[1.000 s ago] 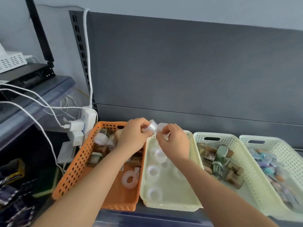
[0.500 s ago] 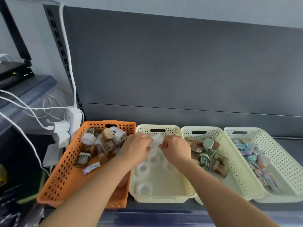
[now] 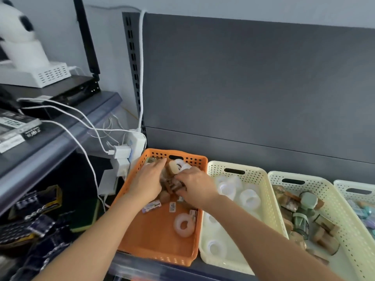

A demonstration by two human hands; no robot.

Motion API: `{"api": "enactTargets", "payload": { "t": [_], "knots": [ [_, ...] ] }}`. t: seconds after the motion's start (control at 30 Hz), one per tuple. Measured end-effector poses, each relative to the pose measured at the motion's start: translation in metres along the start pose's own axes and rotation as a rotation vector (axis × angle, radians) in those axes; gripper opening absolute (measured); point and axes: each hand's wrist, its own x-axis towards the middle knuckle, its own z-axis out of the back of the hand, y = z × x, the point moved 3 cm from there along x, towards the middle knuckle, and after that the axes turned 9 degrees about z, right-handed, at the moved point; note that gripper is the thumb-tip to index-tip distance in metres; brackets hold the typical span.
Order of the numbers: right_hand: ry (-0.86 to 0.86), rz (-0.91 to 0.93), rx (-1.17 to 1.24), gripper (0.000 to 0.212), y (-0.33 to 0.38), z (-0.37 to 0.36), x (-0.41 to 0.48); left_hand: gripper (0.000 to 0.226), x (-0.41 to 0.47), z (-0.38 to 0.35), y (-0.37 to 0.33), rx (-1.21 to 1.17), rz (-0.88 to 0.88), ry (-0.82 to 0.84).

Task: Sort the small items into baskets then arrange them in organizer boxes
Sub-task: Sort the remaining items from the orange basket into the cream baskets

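Observation:
The orange basket holds mixed small items: brown-capped jars, small labelled sticks and a white tape ring. Both hands are inside its far end. My left hand lies over the pile with its fingers stretched toward the far wall. My right hand curls its fingers round a brown jar in the pile; motion blur hides the details. Next to it on the right, a cream basket holds several white tape rings.
A second cream basket with brown and green jars and a third with pastel items stand further right. A white power strip with plugs and cables hangs left of the orange basket. A dark back panel rises behind.
Both hands left the cream basket, where they held a white tape ring together, and moved left into the far end of the orange basket. The ring is no longer in them.

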Motion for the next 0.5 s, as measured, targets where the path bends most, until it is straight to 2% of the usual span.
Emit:
{"api": "enactTargets", "payload": {
  "t": [0.1, 0.27, 0.5],
  "knots": [
    [0.034, -0.064, -0.032, 0.035, 0.005, -0.012, 0.012, 0.084, 0.006, -0.006, 0.003, -0.038, -0.02, 0.067],
    [0.014, -0.128, 0.0, 0.041, 0.005, -0.023, 0.021, 0.08, 0.02, -0.013, -0.004, -0.019, -0.03, 0.131],
    [0.072, -0.228, 0.068, 0.055, 0.003, -0.033, 0.027, 0.039, 0.028, -0.014, 0.003, -0.071, 0.032, 0.091]
  ]
}}
